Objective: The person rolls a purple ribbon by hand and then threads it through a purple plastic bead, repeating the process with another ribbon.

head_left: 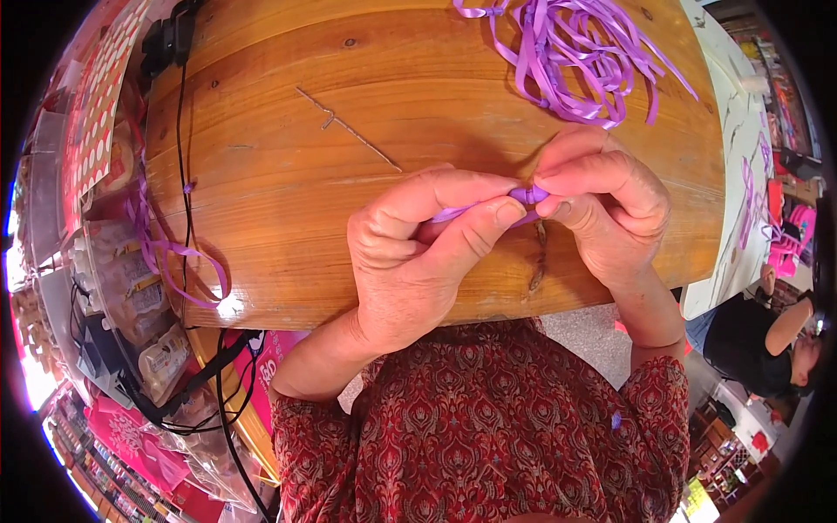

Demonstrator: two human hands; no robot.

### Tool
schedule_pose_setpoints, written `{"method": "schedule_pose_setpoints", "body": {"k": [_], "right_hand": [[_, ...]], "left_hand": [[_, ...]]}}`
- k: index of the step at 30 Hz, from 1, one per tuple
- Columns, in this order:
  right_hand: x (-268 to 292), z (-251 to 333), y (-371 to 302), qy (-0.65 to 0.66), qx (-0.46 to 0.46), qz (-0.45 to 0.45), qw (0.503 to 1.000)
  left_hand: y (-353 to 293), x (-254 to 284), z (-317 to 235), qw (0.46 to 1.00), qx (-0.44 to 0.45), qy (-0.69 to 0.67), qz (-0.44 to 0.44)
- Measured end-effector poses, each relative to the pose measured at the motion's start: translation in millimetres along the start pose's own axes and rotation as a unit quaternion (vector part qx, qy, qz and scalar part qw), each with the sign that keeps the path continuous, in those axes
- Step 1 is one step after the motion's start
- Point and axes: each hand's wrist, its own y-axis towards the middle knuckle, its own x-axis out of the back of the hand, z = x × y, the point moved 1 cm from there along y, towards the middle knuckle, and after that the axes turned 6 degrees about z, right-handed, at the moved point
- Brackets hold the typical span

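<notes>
Between my two hands, above the near part of the wooden table (288, 227), is a purple ribbon (530, 195). My left hand (427, 244) pinches it between thumb and forefinger. Just to the right, my right hand (610, 200) grips the same ribbon with thumb and fingertips, so the hands almost meet. A short bit of ribbon shows at the fingertips, where it looks bunched or knotted; the rest is mostly hidden by the fingers. A heap of purple ribbons (567, 61) lies at the far right of the table.
A thin twisted wire or twig (349, 129) lies beyond my left hand. Another purple ribbon (187, 251) hangs over the table's left side near a black cable (183, 131). Bagged goods (144, 279) crowd the left. A white marbled table (731, 174) adjoins on the right, near another person (750, 340).
</notes>
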Motion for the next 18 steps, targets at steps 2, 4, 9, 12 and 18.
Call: {"method": "schedule_pose_setpoints", "body": {"k": [2,4,9,12,18], "right_hand": [[-1.9,3.3,-2.5,0.038,-0.051,0.012,0.998],[-1.7,1.9,-2.5,0.055,-0.053,0.014,0.997],[-1.4,-0.6,1.0,0.037,-0.032,0.007,0.999],[0.7,-0.9,3.2,-0.039,0.016,0.034,0.999],[3.5,4.4,3.5,-0.090,0.038,0.043,0.994]], "left_hand": [[-1.5,1.3,0.4,1.000,0.004,-0.018,-0.004],[-2.7,0.2,0.9,0.999,0.009,-0.039,-0.005],[-2.1,-1.5,-1.2,0.993,0.035,-0.107,-0.028],[-0.8,-1.4,-0.4,0.993,0.015,-0.120,-0.018],[-2.0,4.0,-2.7,0.999,-0.032,0.008,0.019]]}}
